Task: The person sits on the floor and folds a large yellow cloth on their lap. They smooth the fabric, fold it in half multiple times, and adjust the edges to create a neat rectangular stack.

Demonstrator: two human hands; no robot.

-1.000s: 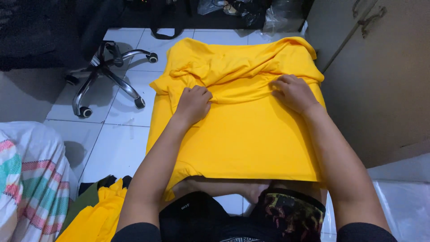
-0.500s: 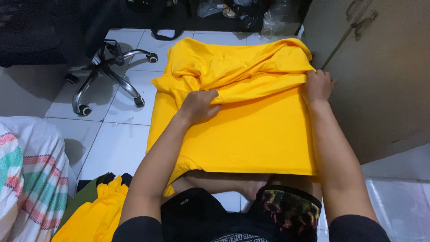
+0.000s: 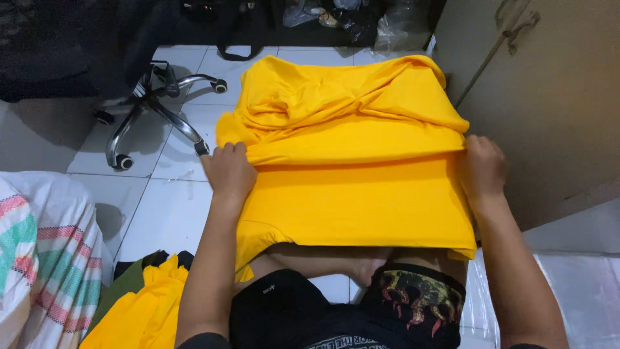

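Two hands on one bright yellow garment, that's the picture. It lies across the person's lap in the centre of the frame, a flat panel nearest the body and a rumpled, bunched mass toward the top. The left hand pinches the fold's left edge, fingers curled over the cloth; the right hand grips the right edge the same way. Hands well apart, each closed on fabric at opposite ends of one crease.

To do this well, I'd say hold both edges level and the crease taut between them, so the fold lands straight and the loose heap above doesn't drag it crooked.

The cloth looks like soft matte knit, smooth where it's stretched, deeply wrinkled where it's piled. Below it, black shorts with a printed pattern. At lower left, more yellow cloth heaped on something dark green, and beside that a striped fabric in pink, teal and white. White floor tiles are glossy; a chrome chair base with castors sits upper left. A beige cabinet fills the right side.
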